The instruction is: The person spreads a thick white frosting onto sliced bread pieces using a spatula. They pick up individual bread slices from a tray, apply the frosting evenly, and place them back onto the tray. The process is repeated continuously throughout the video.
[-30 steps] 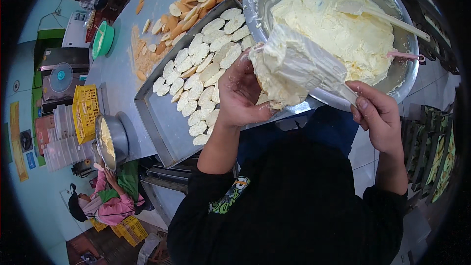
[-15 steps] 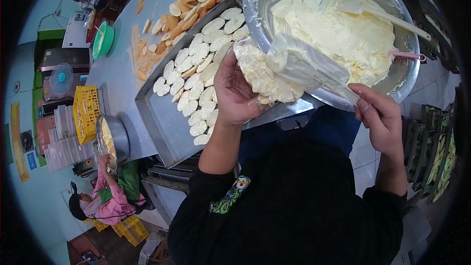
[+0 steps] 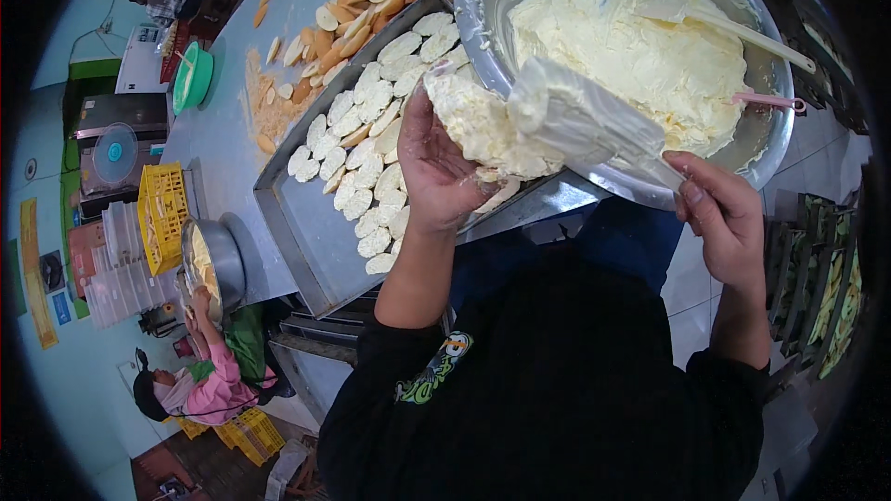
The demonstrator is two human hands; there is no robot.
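My left hand [image 3: 436, 172] is cupped around a thick lump of pale yellow cream [image 3: 487, 125]; whether a slice of bread lies under it is hidden. Between thumb and fingers, my right hand [image 3: 719, 213] grips the handle end of a spatula [image 3: 589, 121]. Cream coats its broad blade, whose tip touches or nearly touches the lump. Behind the blade is a large metal bowl [image 3: 775, 153] of pale cream [image 3: 631, 65]. Under and beyond my left hand, a metal tray [image 3: 297, 223] holds rows of cream-topped oval slices [image 3: 371, 97].
A white-handled spatula [image 3: 756, 44] and a pink-handled tool [image 3: 768, 103] rest in the bowl. Plain oval bread pieces [image 3: 325, 42] are heaped beyond the tray. At left are a green bowl [image 3: 193, 79], a yellow crate [image 3: 161, 218] and another person [image 3: 223, 380] working at a metal bowl [image 3: 227, 260].
My left hand and the cream lump have shifted slightly left. The spatula blade has moved a little up and its handle end a little right.
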